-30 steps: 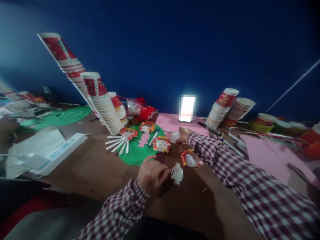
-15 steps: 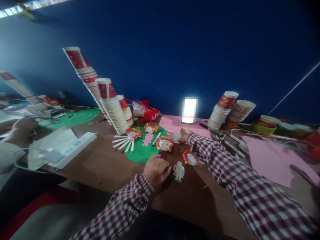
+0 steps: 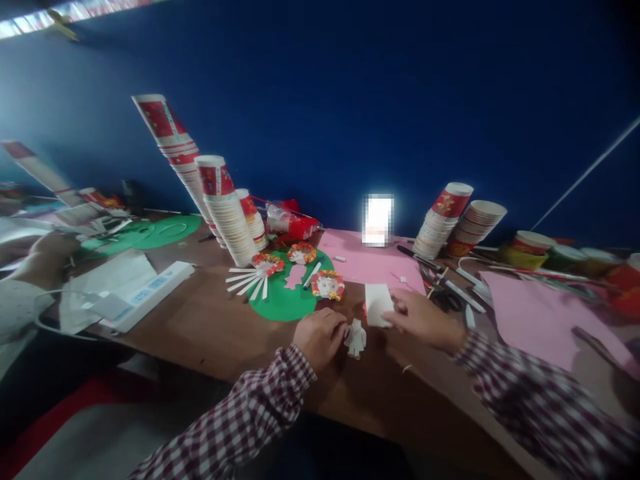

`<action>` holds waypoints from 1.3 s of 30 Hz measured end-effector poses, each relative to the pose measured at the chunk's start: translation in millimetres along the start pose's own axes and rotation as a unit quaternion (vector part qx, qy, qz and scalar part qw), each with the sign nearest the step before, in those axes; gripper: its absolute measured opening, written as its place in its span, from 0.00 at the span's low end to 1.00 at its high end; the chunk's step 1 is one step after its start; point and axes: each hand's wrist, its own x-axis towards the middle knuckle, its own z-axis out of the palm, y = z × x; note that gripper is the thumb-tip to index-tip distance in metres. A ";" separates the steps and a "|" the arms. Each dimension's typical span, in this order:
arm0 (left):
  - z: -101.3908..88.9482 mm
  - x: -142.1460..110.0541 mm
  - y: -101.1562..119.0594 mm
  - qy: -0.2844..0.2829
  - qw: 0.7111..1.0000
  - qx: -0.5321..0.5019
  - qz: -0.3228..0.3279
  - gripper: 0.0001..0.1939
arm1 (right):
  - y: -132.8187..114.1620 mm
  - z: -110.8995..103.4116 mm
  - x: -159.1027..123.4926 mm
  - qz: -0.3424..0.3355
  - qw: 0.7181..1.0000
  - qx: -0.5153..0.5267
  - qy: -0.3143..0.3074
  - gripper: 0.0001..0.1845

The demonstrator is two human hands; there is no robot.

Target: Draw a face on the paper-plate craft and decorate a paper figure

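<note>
Head view. Hands of the wearer, two. The right hand (image 3: 420,319) is pinching one white card (image 3: 379,307) by its right side, thumb and fingers nearly closed; the card is partly covering a red-and-yellow edge. The left hand (image 3: 319,337) is curling its fingers inward just beside one white paper figure (image 3: 356,338) on the brown table (image 3: 220,340) — whether it is gripping the figure, one cannot tell.

Red-and-yellow-rimmed rosettes (image 3: 328,285), three in plain sight, are lying left of the card. Pink fish shape (image 3: 295,276), one, and marker (image 3: 313,275), one, are resting on the green sheet (image 3: 280,307); one fan of white strips (image 3: 246,283) is spreading at its left edge. Cup stacks, five near the work — three (image 3: 227,217) standing left, two (image 3: 443,220) right of the glowing screen (image 3: 378,221). Pink sheets (image 3: 357,257), two, are lying flat.
</note>
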 end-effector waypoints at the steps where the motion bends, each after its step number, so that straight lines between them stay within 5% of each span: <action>1: 1.5 1.8 3.4 -0.009 1.000 -0.001 -0.015 0.08 | 2.6 4.6 -17.9 0.008 1.000 0.020 -0.005 0.20; 4: 7.7 8.5 10.0 -0.036 0.998 0.007 -0.056 0.07 | 13.4 25.1 -59.3 0.024 0.995 0.096 -0.001 0.34; 11: 13.7 15.0 15.0 -0.088 0.992 0.025 -0.090 0.06 | 22.5 68.4 -78.9 0.036 0.995 -0.087 0.033 0.27; 14: 9.5 8.6 16.8 -0.100 0.991 0.020 -0.086 0.06 | 16.7 72.4 -79.3 0.041 0.982 -0.174 0.056 0.24; 19: -2.1 -6.2 15.1 -0.117 0.991 0.013 -0.062 0.12 | 13.6 73.5 -86.4 -0.066 0.973 -0.210 0.069 0.11; 29: -4.6 -2.8 11.8 -0.163 0.986 -0.003 -0.038 0.17 | 3.7 84.1 -81.3 -0.103 0.973 -0.194 0.075 0.14; 35: -1.3 -2.7 5.1 -0.157 0.986 -0.033 -0.047 0.09 | 4.4 85.3 -81.4 -0.108 0.974 -0.186 0.071 0.15; 39: -0.4 -3.3 1.6 -0.154 0.986 -0.046 -0.045 0.16 | 6.3 86.2 -83.0 -0.116 0.975 -0.171 0.078 0.16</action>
